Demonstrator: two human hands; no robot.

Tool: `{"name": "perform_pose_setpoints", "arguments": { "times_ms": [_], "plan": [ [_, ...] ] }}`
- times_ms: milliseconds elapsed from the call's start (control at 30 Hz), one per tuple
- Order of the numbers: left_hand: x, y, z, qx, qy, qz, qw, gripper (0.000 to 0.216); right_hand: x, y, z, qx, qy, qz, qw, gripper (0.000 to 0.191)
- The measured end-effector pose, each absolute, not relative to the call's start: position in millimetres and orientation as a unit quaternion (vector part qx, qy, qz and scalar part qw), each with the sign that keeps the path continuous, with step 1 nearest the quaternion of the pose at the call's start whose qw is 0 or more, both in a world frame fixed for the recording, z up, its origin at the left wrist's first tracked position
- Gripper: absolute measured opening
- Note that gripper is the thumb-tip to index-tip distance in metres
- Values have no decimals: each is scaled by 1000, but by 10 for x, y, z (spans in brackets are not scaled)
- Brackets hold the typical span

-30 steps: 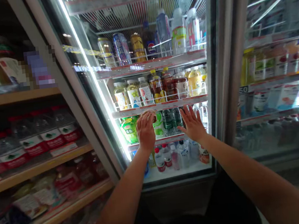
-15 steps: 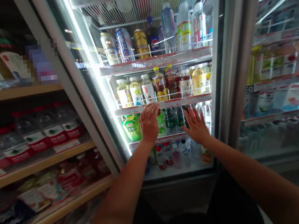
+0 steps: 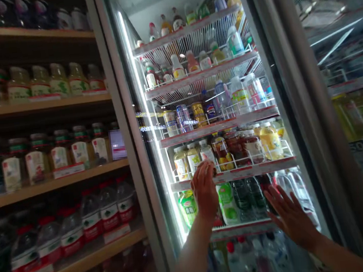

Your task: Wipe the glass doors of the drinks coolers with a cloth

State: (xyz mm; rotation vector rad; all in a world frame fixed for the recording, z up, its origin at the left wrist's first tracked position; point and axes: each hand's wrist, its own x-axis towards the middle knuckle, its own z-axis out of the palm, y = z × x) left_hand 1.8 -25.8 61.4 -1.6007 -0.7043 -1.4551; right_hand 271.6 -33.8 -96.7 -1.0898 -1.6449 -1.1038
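My left hand is raised in front of the lit drinks fridge, its fingers curled round a small brownish thing that I cannot make out. Behind it stand a green-labelled bottle and another green bottle. To the right, my right hand is held up with its fingers spread, holding nothing. Dark bottles and clear bottles are nearest to it inside the fridge. Whether either hand touches the glass cannot be told.
On the left, a wooden shelf rack bears rows of bottles, including red-capped water bottles. A metal door frame edges the fridge on the right, with another glass-fronted fridge beyond it.
The view has tilted up and turned left, so upper fridge shelves and more of the left rack show. Both hands now appear lower and further right, in much the same pose.
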Motion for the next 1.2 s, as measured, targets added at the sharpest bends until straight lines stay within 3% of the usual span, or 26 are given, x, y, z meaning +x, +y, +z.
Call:
{"name": "perform_pose_setpoints", "arguments": {
  "times_ms": [167,400,633,867,1067,1200],
  "plan": [
    [152,-281,390,-726,-209,-486,439,47,2766,-357,-959,-428,-668,-441,419,67],
    [-40,-221,797,-628,-300,-592,406,53,2827,-418,-906,-423,-678,-444,405,66],
    [-27,-299,389,-729,-246,-452,451,51,2759,-416,-944,-429,-670,-435,423,67],
    [-501,-364,730,-617,-339,-560,436,55,2813,-506,-902,-458,-678,-442,367,68],
    [-593,-444,467,-724,-252,-421,485,56,2758,-538,-853,-449,-665,-456,385,68],
    [-715,-372,761,-673,-289,-473,490,59,2821,-527,-793,-440,-662,-470,383,66]
  ]
}}
